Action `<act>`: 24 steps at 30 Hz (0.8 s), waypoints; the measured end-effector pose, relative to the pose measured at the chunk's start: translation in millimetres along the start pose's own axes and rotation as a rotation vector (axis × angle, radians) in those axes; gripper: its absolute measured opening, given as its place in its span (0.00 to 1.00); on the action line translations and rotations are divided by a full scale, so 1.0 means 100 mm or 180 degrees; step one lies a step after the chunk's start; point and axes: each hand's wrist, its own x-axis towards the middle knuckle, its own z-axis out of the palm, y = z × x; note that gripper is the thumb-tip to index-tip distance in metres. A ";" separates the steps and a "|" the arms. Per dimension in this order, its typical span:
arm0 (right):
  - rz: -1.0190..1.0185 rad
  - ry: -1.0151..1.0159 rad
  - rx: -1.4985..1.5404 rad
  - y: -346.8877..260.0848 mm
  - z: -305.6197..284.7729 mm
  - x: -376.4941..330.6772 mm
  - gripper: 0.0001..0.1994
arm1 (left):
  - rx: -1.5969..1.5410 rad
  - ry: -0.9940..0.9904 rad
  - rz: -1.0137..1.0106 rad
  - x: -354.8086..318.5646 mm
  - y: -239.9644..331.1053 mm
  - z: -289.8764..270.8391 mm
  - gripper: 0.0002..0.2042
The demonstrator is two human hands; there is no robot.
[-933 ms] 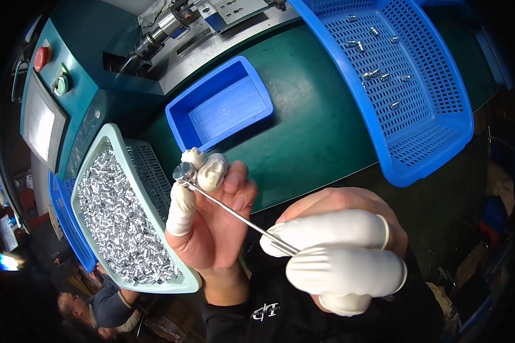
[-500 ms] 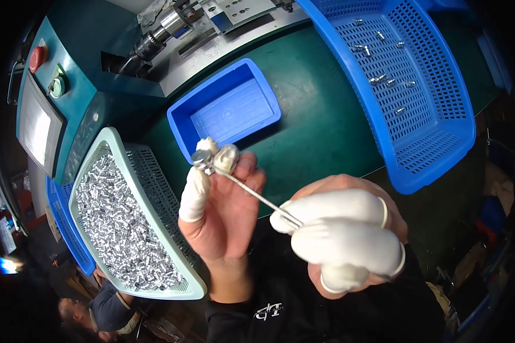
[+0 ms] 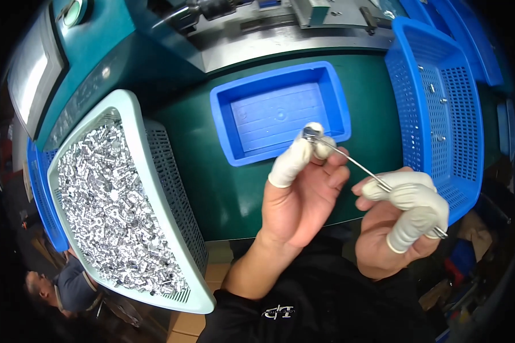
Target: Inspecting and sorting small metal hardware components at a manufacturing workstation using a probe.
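Observation:
My left hand (image 3: pixel 303 197), palm up with white finger cots on thumb and fingertips, pinches a small shiny metal fitting (image 3: pixel 311 133). From that fitting a thin metal rod (image 3: pixel 357 164) runs down to the right. Closed around the rod is my right hand (image 3: pixel 406 211), also in white finger cots; the rod's other end sticks out below its fingers. The far end of the rod meets the fitting between the left fingertips, and I cannot tell whether it goes inside. Just beyond the left fingertips lies a shallow blue tray (image 3: pixel 225 128).
A pale green basket (image 3: pixel 169 234) heaped with small metal fittings (image 3: pixel 111 206) stands on the left. To the right, a blue perforated basket (image 3: pixel 412 86) holds several fittings. A teal machine (image 3: pixel 109 63) with a metal chuck (image 3: pixel 206 8) stands behind. Another person (image 3: pixel 68 286) is at lower left.
The view has shifted, so the tray and my left hand appear farther right. My right hand has turned, showing its curled fingers and the rod's lower end.

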 end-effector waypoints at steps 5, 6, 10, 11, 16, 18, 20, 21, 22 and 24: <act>-0.0090 0.0606 0.0393 0.03 0.12 -0.02 0.14 | -0.0074 -0.0111 -0.0050 0.03 -0.01 -0.01 0.12; -0.0089 0.0584 0.0401 0.04 0.12 -0.01 0.14 | -0.0085 -0.0112 -0.0030 0.02 -0.01 -0.02 0.12; 0.0005 0.0396 0.0270 0.03 0.16 0.04 0.14 | -0.0030 -0.0099 -0.0100 -0.01 -0.02 0.01 0.12; 0.0063 0.0418 0.0312 0.04 0.16 0.05 0.14 | 0.0067 0.0008 -0.0039 -0.01 -0.02 0.04 0.11; 0.0153 -0.0301 -0.0035 -0.01 0.06 0.13 0.17 | 0.0204 -0.0242 -0.0016 0.03 0.02 -0.01 0.11; 0.0316 -0.0008 0.0254 0.01 0.04 0.13 0.18 | 0.0918 0.0225 0.0098 0.01 0.04 -0.02 0.12; 0.0402 0.0105 0.0467 0.01 -0.04 0.15 0.20 | 0.0936 0.0160 0.0153 -0.05 0.05 0.06 0.14; 0.0493 0.0257 0.0623 -0.02 -0.04 0.17 0.21 | 0.1476 0.0146 0.0406 -0.09 0.05 0.10 0.15; 0.0491 0.0275 0.0628 -0.02 -0.05 0.20 0.21 | 0.2019 0.0128 0.0664 -0.13 0.04 0.15 0.17; 0.0375 0.0119 0.0827 -0.01 -0.11 0.28 0.20 | 0.2724 0.0388 0.1223 -0.19 0.02 0.28 0.21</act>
